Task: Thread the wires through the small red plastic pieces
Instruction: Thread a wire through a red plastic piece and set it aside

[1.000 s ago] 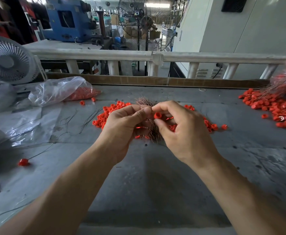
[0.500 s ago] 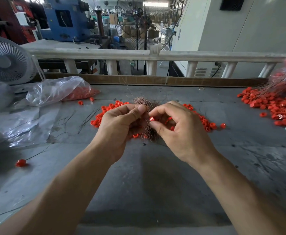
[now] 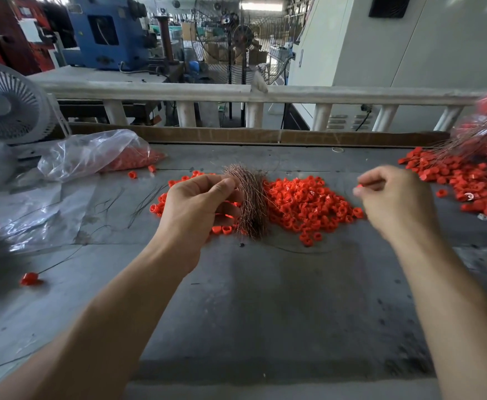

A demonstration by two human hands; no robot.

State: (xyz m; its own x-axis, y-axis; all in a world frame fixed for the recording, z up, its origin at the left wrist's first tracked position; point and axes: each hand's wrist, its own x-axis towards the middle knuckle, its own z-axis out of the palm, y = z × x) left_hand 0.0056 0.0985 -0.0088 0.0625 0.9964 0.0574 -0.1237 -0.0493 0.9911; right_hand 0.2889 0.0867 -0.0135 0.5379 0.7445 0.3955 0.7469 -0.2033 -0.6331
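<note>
Two bare hands over a grey surface (image 3: 265, 298). Left hand (image 3: 199, 206) has its grip curled round the copper wire bundle (image 3: 251, 203), thumb lying across the top of it; bundle stands roughly upright, lower end touching the surface. Right hand (image 3: 395, 197), well apart from the left and a bit motion-blurred, pinches one small red plastic piece (image 3: 360, 185) between thumb and forefinger, other fingers curled in. Can't tell whether a wire runs through that piece.

Loose pile of red pieces (image 3: 308, 206) on the surface between the hands, spreading under and behind the bundle to the left hand's far side. Second heap of red pieces with wires (image 3: 467, 180) at the right edge, near the right hand, wires fanning up toward the top right. One red piece on a wire (image 3: 30, 278) lies alone at the near left.

Clear plastic bag (image 3: 92, 154) with red pieces inside lies at the far left of the surface. Small white fan (image 3: 8, 105) behind it. White railing (image 3: 236, 92) runs across behind the surface.
</note>
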